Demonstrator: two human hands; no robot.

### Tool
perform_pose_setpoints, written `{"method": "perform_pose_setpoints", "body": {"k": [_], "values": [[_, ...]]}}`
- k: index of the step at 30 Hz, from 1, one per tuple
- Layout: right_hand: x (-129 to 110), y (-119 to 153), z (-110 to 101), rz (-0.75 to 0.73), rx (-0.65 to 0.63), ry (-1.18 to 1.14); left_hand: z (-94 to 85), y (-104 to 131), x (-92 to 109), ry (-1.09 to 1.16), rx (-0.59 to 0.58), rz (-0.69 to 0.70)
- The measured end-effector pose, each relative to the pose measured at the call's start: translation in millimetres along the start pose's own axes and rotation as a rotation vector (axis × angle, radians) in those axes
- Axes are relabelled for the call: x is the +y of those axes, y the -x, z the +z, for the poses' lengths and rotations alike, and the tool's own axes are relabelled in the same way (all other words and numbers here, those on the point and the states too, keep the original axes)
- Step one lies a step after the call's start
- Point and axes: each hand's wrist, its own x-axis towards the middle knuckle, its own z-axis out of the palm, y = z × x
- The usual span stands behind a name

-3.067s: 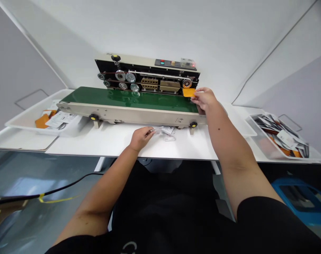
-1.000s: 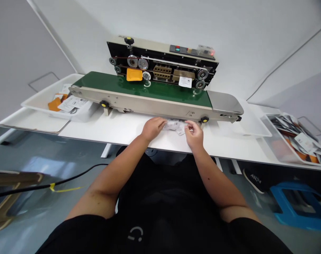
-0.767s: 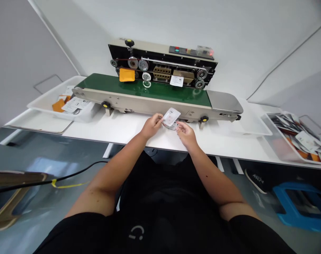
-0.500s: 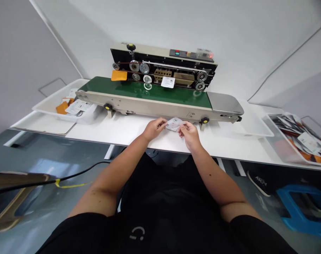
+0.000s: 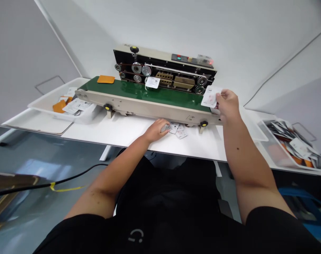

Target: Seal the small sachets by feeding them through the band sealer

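Observation:
My right hand (image 5: 228, 104) pinches a flat white packet (image 5: 210, 96) with small print, holding it over the right end of the green conveyor belt (image 5: 173, 97). Down on the white table, in front of the machine, my left hand (image 5: 157, 130) is at the left edge of some white printed packets (image 5: 181, 134). Its thumb and fingers are apart, with the fingertips at the nearest packet. Another white packet (image 5: 152, 82) stands at the sealing machine's (image 5: 165, 63) rollers, partway along the belt. Farther left, an orange packet (image 5: 106, 79) lies near the belt's end.
A translucent bin (image 5: 90, 118) with white and orange packets stands under the belt's left end. At the right, a clear bin (image 5: 278, 153) is heaped with packets. Another shallow white tray (image 5: 255, 130) sits beside it. A black cable (image 5: 78, 173) crosses at lower left.
My right hand has carried a packet up and right to the belt, while my left hand has let go of it and stayed low. The packets on the belt have shifted left.

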Motion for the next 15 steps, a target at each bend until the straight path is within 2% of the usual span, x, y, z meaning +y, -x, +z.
{"method": "perform_pose_setpoints", "body": {"k": [3, 6, 10, 12, 15], "values": [[7.2, -34.3, 7.1, 0.194, 0.027, -0.011, 0.0, -1.5, -0.2, -0.015, -0.028, -0.011], [14.9, -57.4, 16.9, 0.246, 0.069, 0.003, 0.5, -2.3, -2.0, -0.017, -0.022, -0.006], [16.3, -70.6, 36.4, 0.282, 0.051, -0.011, 0.1, -2.9, -2.9, -0.034, -0.042, -0.008], [14.7, -72.6, 45.2, 0.256, 0.023, 0.054, -0.7, -3.8, -0.1, -0.062, -0.126, -0.02], [12.3, -69.1, 49.6, 0.065, -0.001, 0.216, -1.1, -5.6, 7.0, -0.144, -0.317, -0.054]]}}
